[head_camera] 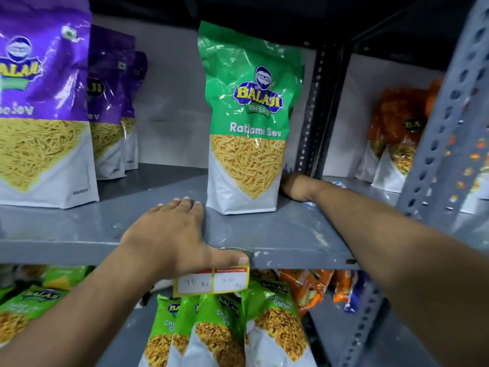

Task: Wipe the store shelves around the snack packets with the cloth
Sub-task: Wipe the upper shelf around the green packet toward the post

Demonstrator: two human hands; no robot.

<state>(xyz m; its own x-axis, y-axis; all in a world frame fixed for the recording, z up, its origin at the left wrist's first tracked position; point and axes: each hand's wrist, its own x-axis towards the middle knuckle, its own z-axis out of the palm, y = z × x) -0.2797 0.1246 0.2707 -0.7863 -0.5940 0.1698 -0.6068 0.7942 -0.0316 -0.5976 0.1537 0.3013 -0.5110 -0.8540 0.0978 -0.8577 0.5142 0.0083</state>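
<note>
Head view: grey metal shelf at chest level, one green Ratlami Sev packet upright near its middle, purple packets ranked to the left, orange packets past the slotted upright to the right. Left hand is laid flat and spread on the shelf front, fingertips just beside the green packet's left base corner, thumb hooked over the front lip above a yellow price label; nothing is gripped by it. Right hand is reached in beside and behind the green packet's right edge, mostly hidden; whether it is closed on anything cannot be told. Cloth is not clearly seen; small blue-white scraps by the right wrist may be part of it, but this is uncertain. Step judged as wiping the back strip behind the packet. To be done well: strokes should be kept low and flat against the shelf, drawn out towards the front, the forearm held clear of the packet's side so it is not tipped; the packet could be steadied by the left hand. Green packets are stacked on the shelf below
</note>
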